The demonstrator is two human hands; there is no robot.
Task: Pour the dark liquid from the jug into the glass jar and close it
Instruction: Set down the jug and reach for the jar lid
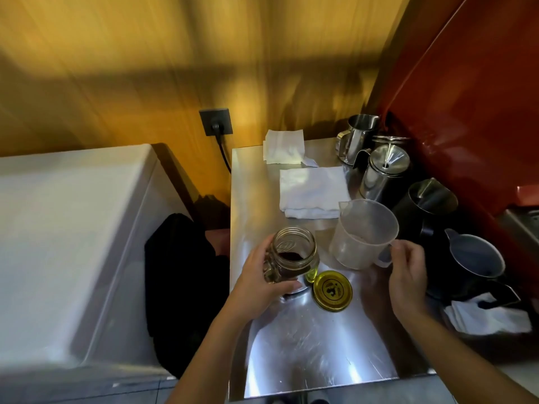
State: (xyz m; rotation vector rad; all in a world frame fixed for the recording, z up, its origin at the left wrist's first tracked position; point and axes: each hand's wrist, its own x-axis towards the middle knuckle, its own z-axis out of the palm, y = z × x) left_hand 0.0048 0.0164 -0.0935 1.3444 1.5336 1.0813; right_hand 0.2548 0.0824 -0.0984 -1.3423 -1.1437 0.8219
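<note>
Steel countertop (306,345): brushed and reflective, bearing every task item.
Left hand (256,282): wrapping around the glass jar (291,255) from its left side, fingers curling across the front wall, steadying it upright.
Glass jar: standing open near the middle of the counter, dark liquid (293,256) showing inside; its exact level is hard to judge.
Gold lid (333,290): lying flat on the steel just beside the jar's base, to its right, not yet fitted.
Right hand (408,272): closing on the handle of the plastic jug (364,231), which is resting upright right of the jar.
Jug contents: looking nearly empty, only a dark trace at the bottom.
Step in hand: pouring appears finished; the jug is seemingly being parked.
Next move: letting go of the handle, picking up the lid, seating it level on the mouth and twisting while the other hand is bracing the jar.
Count, task items: one jar, one lid, one translucent jug.
Count, cloths: two white folded cloths (313,191) behind; one more at the right edge.
Count, pitchers: two steel pitchers (360,135) at the back, two dark ones nearer.
</note>
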